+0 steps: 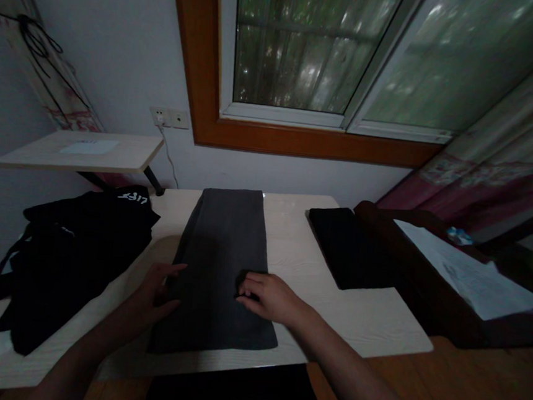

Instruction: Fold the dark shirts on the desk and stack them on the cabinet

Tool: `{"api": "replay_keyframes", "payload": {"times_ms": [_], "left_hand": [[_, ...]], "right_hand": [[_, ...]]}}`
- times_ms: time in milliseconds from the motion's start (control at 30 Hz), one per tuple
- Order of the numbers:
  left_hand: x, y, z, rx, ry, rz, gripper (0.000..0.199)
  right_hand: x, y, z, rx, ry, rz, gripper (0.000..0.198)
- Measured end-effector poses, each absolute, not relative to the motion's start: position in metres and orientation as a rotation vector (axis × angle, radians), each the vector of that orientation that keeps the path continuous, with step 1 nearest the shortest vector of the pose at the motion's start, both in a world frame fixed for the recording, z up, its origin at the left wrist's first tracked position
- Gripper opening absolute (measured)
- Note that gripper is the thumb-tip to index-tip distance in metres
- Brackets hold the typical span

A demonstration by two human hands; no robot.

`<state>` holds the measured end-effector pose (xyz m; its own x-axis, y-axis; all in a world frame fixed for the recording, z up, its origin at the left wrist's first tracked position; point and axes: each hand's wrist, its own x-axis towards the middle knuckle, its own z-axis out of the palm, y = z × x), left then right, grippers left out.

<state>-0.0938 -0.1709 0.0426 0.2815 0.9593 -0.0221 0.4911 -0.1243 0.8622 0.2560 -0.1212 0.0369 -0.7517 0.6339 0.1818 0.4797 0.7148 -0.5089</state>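
Dark grey cloth (226, 234) lay between our two hands

From the head view, we saw the folded cloth flat on the bench (291, 239), straight ahead, its long axis running away from us toward the window wall. Our left hand (161, 290) was at its left edge, thumb and fingers spread apart, holding nothing that we could see. Our right hand (262, 294) reached over the right edge and farther onto the cloth, so it was the nearer to the middle. Its fingers were curled close to the thumb; we could not tell whether they pinched any fabric.

To our left, a heap of black clothes (85, 240) bore white characters, apparently ending in "17"; a smaller white mark was unreadable. To our right lay a black folded cloth (346, 250) with no lettering visible. Farther right, a paper sheet (466, 267) had markings too faint to read.
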Motion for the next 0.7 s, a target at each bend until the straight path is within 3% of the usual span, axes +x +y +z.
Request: {"api": "replay_keyframes", "payload": {"times_ms": [167, 400, 600, 700], "left_hand": [[-0.107, -0.161, 0.034, 1.824, 1.257, 0.553, 0.058], [-0.113, -0.098, 0.018, 1.55, 1.367, 0.772, 0.063], [-0.09, -0.03, 0.021, 1.571, 1.553, 0.753, 0.066], [-0.078, -0.008, 0.027, 1.654, 1.654, 0.729, 0.069]], "right_hand": [[0.228, -0.122, 0.045, -0.706, -2.675, 0.568, 0.012], [0.181, -0.113, 0.044, -0.524, -2.772, 0.462, 0.022], [0.13, -0.113, 0.038, -0.269, -2.912, 0.425, 0.037], [0.116, -0.111, 0.037, -0.182, -3.004, 0.434, 0.035]]}}
